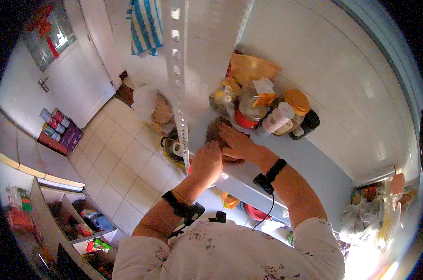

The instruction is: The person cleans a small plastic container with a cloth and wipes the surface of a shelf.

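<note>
A dark brown object (216,126), too blurred to name, lies on the grey shelf (292,157) under and between my hands. My right hand (240,142) rests over it with the fingers stretched to the upper left. Close beside, my left hand (207,159) touches it, fingertips near the right hand; its grip is hidden. Something dark reddish-brown (233,160) shows just below my right hand. Behind the hands stand a clear jar with a red band (246,119), a white-capped bottle (278,118), an orange-lidded jar (296,101) and a black container (308,123).
A perforated white metal post (178,84) rises left of my hands. Past it are a plastic bag (145,99) and a kettle-like pot (174,147). Stacked cans (54,124) stand near the door. An open drawer unit (73,224) is at lower left; bagged goods (365,213) are at right.
</note>
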### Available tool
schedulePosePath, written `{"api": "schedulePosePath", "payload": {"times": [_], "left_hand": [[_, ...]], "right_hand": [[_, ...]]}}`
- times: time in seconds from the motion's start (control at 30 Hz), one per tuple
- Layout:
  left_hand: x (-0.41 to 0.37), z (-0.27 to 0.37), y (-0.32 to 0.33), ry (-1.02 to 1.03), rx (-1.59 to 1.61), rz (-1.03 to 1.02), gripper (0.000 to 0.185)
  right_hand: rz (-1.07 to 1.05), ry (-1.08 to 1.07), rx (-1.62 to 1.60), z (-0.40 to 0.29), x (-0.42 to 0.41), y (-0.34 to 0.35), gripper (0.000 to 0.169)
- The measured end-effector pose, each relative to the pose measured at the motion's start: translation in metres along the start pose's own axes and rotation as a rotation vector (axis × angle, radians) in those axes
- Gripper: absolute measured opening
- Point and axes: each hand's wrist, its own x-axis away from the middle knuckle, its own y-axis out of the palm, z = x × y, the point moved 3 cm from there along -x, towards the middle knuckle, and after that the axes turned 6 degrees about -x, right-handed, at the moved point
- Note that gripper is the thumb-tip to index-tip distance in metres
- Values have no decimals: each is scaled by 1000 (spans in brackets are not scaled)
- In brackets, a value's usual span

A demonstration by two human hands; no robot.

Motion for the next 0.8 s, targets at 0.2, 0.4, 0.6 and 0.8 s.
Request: {"api": "schedulePosePath", "payload": {"times": [0.2,0.4,0.6,0.8], "left_hand": [[-16,-16,0,-170,35,-14,50],[-14,-36,33,-255,76,167,48],[41,-35,26,-224,79,87,42],[91,-28,35,-143,90,299,36]], "right_hand": [[93,29,-56,55,-55,61,59],[117,42,-70,26,-94,37,53],[13,78,-538,-86,-58,-41,53],[1,-269,-227,-79,-20,18,39]]}}
